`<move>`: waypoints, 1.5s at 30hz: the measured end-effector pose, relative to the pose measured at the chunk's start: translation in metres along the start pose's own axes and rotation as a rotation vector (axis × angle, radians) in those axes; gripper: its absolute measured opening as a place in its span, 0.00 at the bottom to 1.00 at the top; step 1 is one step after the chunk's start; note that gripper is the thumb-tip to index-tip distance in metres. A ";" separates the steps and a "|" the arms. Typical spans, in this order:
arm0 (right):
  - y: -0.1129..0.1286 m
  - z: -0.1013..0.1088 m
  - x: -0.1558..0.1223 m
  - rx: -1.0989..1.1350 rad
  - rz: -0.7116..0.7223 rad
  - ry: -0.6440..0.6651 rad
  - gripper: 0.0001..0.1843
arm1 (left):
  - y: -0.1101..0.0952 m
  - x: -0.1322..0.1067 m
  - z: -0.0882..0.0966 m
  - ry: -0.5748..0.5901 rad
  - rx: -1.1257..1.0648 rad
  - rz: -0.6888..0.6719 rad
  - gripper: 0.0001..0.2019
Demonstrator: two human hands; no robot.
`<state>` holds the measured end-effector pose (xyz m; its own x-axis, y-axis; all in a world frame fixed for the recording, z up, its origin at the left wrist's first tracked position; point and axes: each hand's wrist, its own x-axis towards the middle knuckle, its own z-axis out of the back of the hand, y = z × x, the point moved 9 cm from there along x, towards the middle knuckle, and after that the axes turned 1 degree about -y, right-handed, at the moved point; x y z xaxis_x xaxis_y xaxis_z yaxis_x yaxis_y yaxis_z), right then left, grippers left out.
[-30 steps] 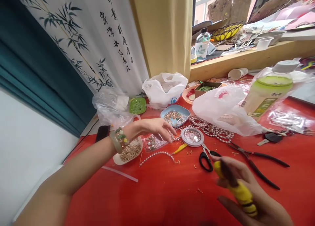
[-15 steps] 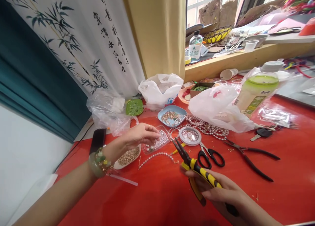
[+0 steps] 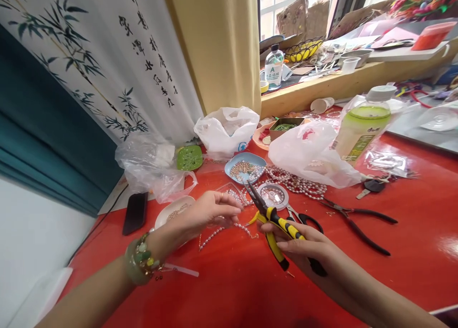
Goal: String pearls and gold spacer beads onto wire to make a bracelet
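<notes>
Right hand [image 3: 307, 249] wraps loosely around the yellow-and-black pliers [image 3: 275, 223], handles spread a little, thin nose slightly parted and pointing up toward the thread spool [image 3: 272, 196]. Left hand [image 3: 211, 210] pinches its fingertips together just left of that spool; what they grip is too small to tell. The pearl strand [image 3: 229, 228] curves on the red table [image 3: 232, 280] right under both hands. Scissors [image 3: 304, 218] crowd the spool's near right; bare tabletop lies nearer the person.

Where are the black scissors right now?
The scissors lie on the red table at centre, just beyond the right hand holding the yellow pliers, beside the round spool.
</notes>
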<state>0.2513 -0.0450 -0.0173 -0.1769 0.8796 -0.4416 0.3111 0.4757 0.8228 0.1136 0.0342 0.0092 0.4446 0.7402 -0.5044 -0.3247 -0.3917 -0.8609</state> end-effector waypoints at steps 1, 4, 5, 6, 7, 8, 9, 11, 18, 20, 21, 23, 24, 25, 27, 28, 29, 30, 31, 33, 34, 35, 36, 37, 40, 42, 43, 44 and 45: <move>0.001 0.000 0.001 0.000 0.000 0.004 0.16 | 0.001 -0.001 -0.002 0.007 0.006 0.010 0.08; 0.003 -0.003 0.002 0.010 0.014 0.039 0.11 | 0.003 -0.001 -0.008 0.049 0.016 0.016 0.09; 0.004 -0.005 0.003 0.018 0.023 0.053 0.09 | 0.003 -0.001 -0.010 0.066 0.018 0.013 0.10; 0.005 -0.007 0.003 0.028 0.032 0.069 0.07 | 0.003 -0.001 -0.012 0.085 0.019 0.010 0.11; 0.006 -0.009 0.004 0.038 0.039 0.083 0.05 | 0.003 -0.001 -0.013 0.100 0.019 0.007 0.11; 0.007 -0.010 0.005 0.046 0.045 0.091 0.04 | 0.004 0.000 -0.015 0.115 0.018 0.007 0.13; 0.008 -0.011 0.005 0.046 0.047 0.097 0.03 | 0.004 0.000 -0.016 0.131 0.016 0.005 0.14; 0.009 -0.011 0.006 0.027 0.047 0.105 0.03 | 0.004 0.001 -0.018 0.155 0.009 0.003 0.16; 0.013 -0.009 0.006 -0.017 0.092 0.109 0.06 | -0.002 0.000 -0.025 0.190 0.002 -0.025 0.18; 0.012 -0.009 0.006 -0.013 0.083 0.110 0.06 | -0.002 -0.001 -0.027 0.198 0.021 -0.027 0.18; 0.012 -0.009 0.007 -0.012 0.076 0.105 0.06 | -0.002 -0.001 -0.027 0.196 0.023 -0.026 0.18; 0.011 -0.007 0.008 -0.014 0.066 0.093 0.05 | -0.002 0.000 -0.027 0.190 0.014 -0.017 0.18; 0.010 -0.007 0.008 -0.017 0.067 0.091 0.05 | -0.002 0.000 -0.027 0.189 0.009 -0.010 0.18; 0.010 -0.006 0.009 -0.021 0.074 0.091 0.05 | -0.001 0.000 -0.027 0.188 0.005 -0.002 0.18; 0.010 -0.006 0.009 -0.022 0.099 0.107 0.04 | -0.001 0.001 -0.027 0.191 0.005 0.010 0.19; 0.011 -0.006 0.009 -0.019 0.113 0.115 0.04 | 0.000 0.001 -0.028 0.193 0.008 0.010 0.19; 0.011 -0.007 0.009 -0.019 0.121 0.118 0.04 | -0.001 0.001 -0.028 0.194 0.012 0.006 0.19; 0.011 -0.006 0.009 -0.023 0.124 0.112 0.04 | -0.001 0.001 -0.028 0.196 0.015 -0.002 0.18; 0.010 -0.005 0.009 -0.037 0.120 0.101 0.05 | -0.002 0.001 -0.029 0.201 0.018 -0.015 0.18; 0.008 -0.003 0.011 -0.105 0.105 0.067 0.08 | -0.003 0.001 -0.030 0.211 0.022 -0.042 0.18; 0.007 -0.003 0.011 -0.147 0.101 0.060 0.10 | -0.003 0.002 -0.031 0.218 0.024 -0.051 0.17; 0.006 -0.003 0.012 -0.183 0.103 0.062 0.12 | -0.003 0.002 -0.031 0.227 0.028 -0.056 0.17; 0.004 -0.004 0.012 -0.209 0.110 0.069 0.15 | -0.002 0.003 -0.032 0.234 0.033 -0.059 0.17; 0.003 -0.005 0.013 -0.217 0.116 0.076 0.17 | -0.002 0.003 -0.032 0.239 0.040 -0.061 0.16; -0.002 -0.006 0.013 -0.155 0.117 0.089 0.20 | -0.003 0.004 -0.031 0.234 0.071 -0.081 0.15; -0.005 -0.006 0.013 -0.069 0.090 0.107 0.20 | -0.005 0.004 -0.029 0.225 0.094 -0.097 0.13; -0.006 -0.007 0.012 -0.021 0.072 0.123 0.20 | -0.005 0.004 -0.029 0.222 0.102 -0.099 0.12; -0.006 -0.008 0.011 0.020 0.054 0.140 0.19 | -0.005 0.004 -0.028 0.217 0.104 -0.096 0.11; -0.006 -0.008 0.010 0.051 0.032 0.163 0.19 | -0.005 0.004 -0.028 0.211 0.098 -0.088 0.10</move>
<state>0.2397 -0.0396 -0.0238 -0.3137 0.8835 -0.3479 0.3657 0.4505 0.8144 0.1399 0.0238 0.0096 0.6362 0.6345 -0.4389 -0.3516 -0.2679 -0.8970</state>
